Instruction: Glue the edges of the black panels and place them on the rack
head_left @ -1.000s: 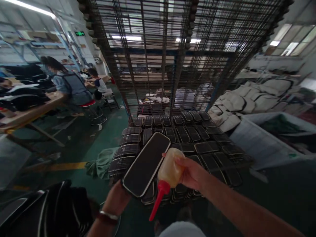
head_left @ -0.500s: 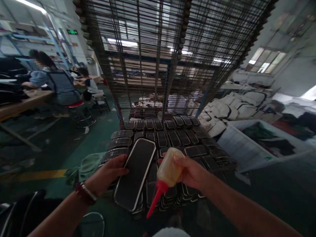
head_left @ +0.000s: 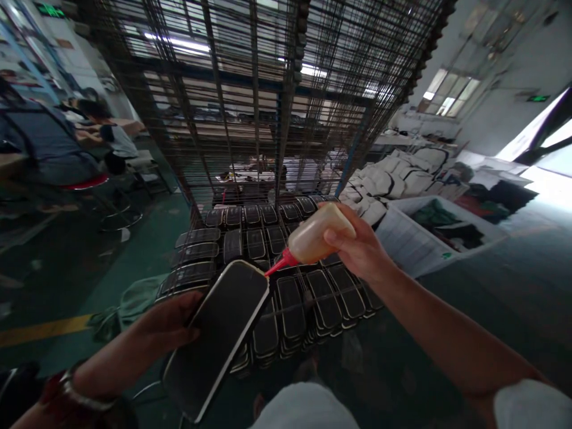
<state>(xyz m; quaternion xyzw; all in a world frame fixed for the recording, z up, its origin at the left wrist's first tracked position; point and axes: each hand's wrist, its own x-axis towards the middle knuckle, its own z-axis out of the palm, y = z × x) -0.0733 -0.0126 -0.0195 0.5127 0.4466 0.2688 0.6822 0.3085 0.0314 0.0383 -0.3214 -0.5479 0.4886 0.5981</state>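
My left hand (head_left: 179, 319) grips the left edge of a dark, round-cornered panel (head_left: 223, 333) with a pale rim, tilted in front of me. My right hand (head_left: 353, 238) is wrapped round a translucent squeeze bottle (head_left: 319, 235) holding yellowish liquid. The bottle's red nozzle (head_left: 279, 262) points down to the left, its tip at the panel's upper right corner. Whether liquid flows out I cannot tell. Behind and below, stacks of similar dark panels (head_left: 292, 307) lie in rows on a rack.
A tall wire rack (head_left: 268, 119) rises ahead. Right of it are a white bin (head_left: 402, 244) with cloth and a heap of pale bundles (head_left: 397, 176). Green cloth (head_left: 129, 304) lies on the floor at left. Two people sit at the left, one on a red stool (head_left: 87, 182).
My right hand has raised the bottle and brought its nozzle to the panel's upper corner. The panel has come lower and left in view. The camera has turned right.
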